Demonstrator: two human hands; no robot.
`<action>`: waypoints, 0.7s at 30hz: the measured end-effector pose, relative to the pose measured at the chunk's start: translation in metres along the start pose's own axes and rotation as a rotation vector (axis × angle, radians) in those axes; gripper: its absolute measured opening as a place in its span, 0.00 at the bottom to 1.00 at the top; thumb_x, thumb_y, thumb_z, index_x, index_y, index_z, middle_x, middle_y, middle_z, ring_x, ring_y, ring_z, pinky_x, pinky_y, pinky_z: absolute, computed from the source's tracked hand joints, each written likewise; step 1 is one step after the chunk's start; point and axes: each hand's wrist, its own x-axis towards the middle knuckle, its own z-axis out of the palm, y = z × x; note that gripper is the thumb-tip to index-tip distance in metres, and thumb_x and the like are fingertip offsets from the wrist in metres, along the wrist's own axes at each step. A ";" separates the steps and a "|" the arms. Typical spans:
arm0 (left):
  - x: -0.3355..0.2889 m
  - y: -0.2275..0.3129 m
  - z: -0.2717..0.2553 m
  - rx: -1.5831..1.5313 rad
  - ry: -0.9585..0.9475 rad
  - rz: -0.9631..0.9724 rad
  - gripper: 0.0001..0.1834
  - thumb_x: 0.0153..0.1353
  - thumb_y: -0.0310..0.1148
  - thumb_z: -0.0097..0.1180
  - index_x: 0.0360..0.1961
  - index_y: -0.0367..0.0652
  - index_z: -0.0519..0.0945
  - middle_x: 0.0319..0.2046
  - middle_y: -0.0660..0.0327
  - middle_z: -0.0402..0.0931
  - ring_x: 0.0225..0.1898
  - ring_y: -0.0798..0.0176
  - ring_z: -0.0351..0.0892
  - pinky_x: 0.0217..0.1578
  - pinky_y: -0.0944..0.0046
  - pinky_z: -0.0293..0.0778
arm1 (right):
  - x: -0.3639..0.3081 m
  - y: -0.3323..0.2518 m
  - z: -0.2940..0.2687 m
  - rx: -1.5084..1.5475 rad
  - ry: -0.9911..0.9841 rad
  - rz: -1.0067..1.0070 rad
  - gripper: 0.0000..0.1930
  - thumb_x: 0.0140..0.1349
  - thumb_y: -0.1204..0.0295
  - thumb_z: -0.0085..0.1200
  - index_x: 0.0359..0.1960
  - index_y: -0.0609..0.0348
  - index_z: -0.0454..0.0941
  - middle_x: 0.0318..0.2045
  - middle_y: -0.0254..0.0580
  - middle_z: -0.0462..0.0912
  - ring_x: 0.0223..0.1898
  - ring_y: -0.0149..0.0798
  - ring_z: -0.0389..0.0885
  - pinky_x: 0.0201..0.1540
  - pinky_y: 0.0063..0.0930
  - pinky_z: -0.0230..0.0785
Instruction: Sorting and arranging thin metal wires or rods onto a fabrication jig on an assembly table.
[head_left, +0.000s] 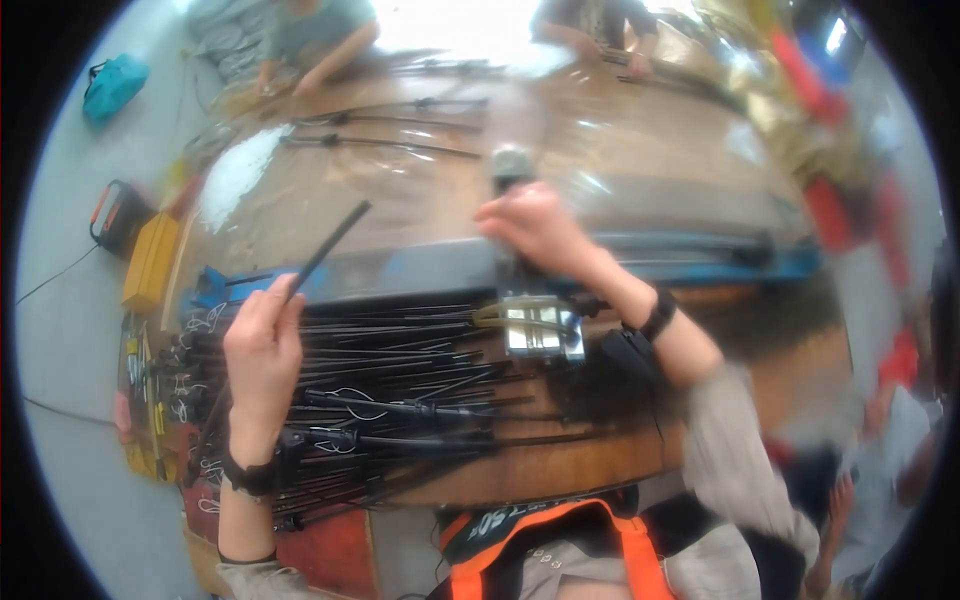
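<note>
My left hand (262, 345) is closed round a thin black rod (335, 238), which slants up and to the right out of the fist. My right hand (545, 225) is raised over the middle of the table with its fingers curled in. Beside those fingers is a dark upright object with a pale top (510, 163), smeared by motion. What the right fingers hold I cannot make out. Below the right forearm, a shiny metal block (542, 328) sits among the rods. Many long black rods (400, 350) lie in a pile between my hands, some with wire loops.
A blue-edged metal beam (420, 262) runs across the wooden table (520, 468). More rods (390, 148) lie on its far side, where two people's hands (640, 68) are. A yellow box (152, 262) stands at the left edge. Another person (895, 450) is at the right.
</note>
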 end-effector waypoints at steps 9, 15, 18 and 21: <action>0.006 -0.022 0.012 0.033 -0.011 0.028 0.11 0.61 0.26 0.58 0.46 0.39 0.80 0.29 0.50 0.77 0.30 0.46 0.77 0.31 0.54 0.72 | -0.030 0.010 -0.018 -0.561 0.107 -0.195 0.03 0.53 0.76 0.57 0.27 0.51 0.78 0.23 0.38 0.76 0.33 0.46 0.75 0.50 0.47 0.60; 0.013 -0.029 0.043 0.083 -0.167 0.124 0.08 0.60 0.29 0.58 0.41 0.44 0.81 0.25 0.52 0.75 0.29 0.47 0.77 0.29 0.53 0.74 | -0.161 0.067 -0.149 -0.966 0.232 -0.028 0.07 0.48 0.81 0.56 0.26 0.51 0.79 0.24 0.37 0.78 0.34 0.45 0.77 0.48 0.44 0.63; 0.038 0.008 0.108 -0.051 -0.195 0.367 0.02 0.56 0.26 0.57 0.31 0.45 0.78 0.24 0.55 0.75 0.29 0.49 0.77 0.29 0.53 0.75 | -0.203 0.079 -0.196 -1.069 0.203 0.187 0.02 0.58 0.75 0.55 0.30 0.52 0.78 0.31 0.35 0.81 0.44 0.41 0.76 0.61 0.41 0.53; 0.064 0.047 0.168 -0.201 -0.209 0.427 0.03 0.61 0.31 0.56 0.32 0.45 0.78 0.25 0.55 0.75 0.30 0.49 0.77 0.29 0.52 0.75 | -0.215 0.075 -0.203 -0.990 0.221 0.185 0.01 0.62 0.74 0.55 0.33 0.55 0.78 0.31 0.40 0.80 0.42 0.45 0.75 0.57 0.42 0.58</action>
